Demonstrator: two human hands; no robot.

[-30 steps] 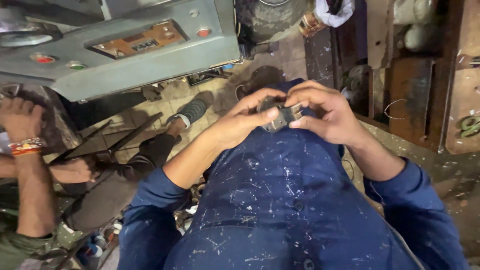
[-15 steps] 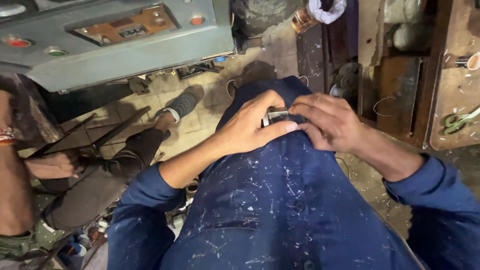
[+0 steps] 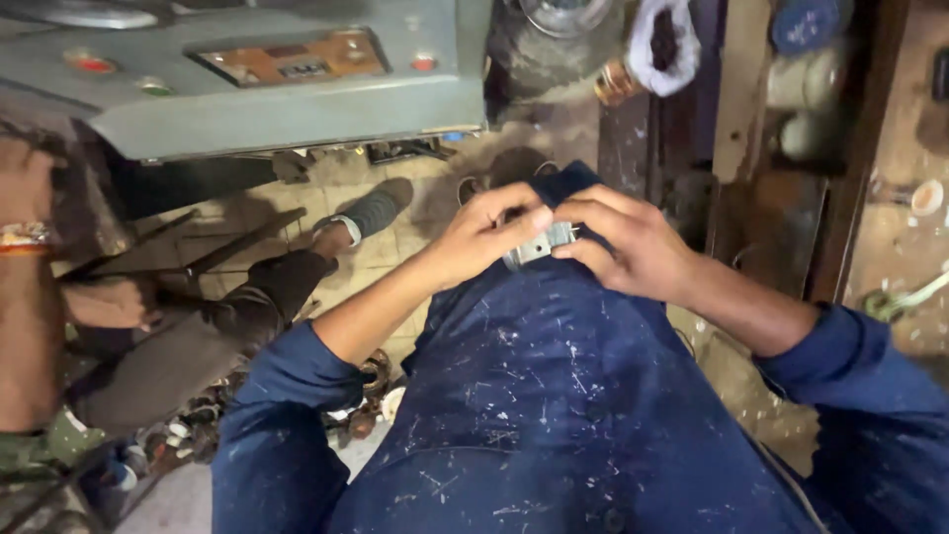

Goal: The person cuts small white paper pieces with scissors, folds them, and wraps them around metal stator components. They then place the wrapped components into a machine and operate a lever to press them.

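Observation:
A small grey metal part point(image 3: 535, 246) rests on my knee, over a dark blue paint-speckled garment point(image 3: 554, 396). My left hand point(image 3: 484, 237) grips its left side, thumb and fingers curled over it. My right hand point(image 3: 623, 242) closes on its right side, covering most of it. Both hands touch each other above the part. Only a short silvery strip of the part shows between the fingers.
A grey-green machine cabinet point(image 3: 287, 79) with an orange panel and red buttons stands at the upper left. Another person's leg and foot point(image 3: 297, 277) stretch across the tiled floor; their arm point(image 3: 30, 297) is at the far left. Wooden shelving point(image 3: 840, 148) lies on the right.
The view has shifted slightly, and my hands have closed tighter over the metal part, lowering it onto my knee. The other person's arm has moved further left.

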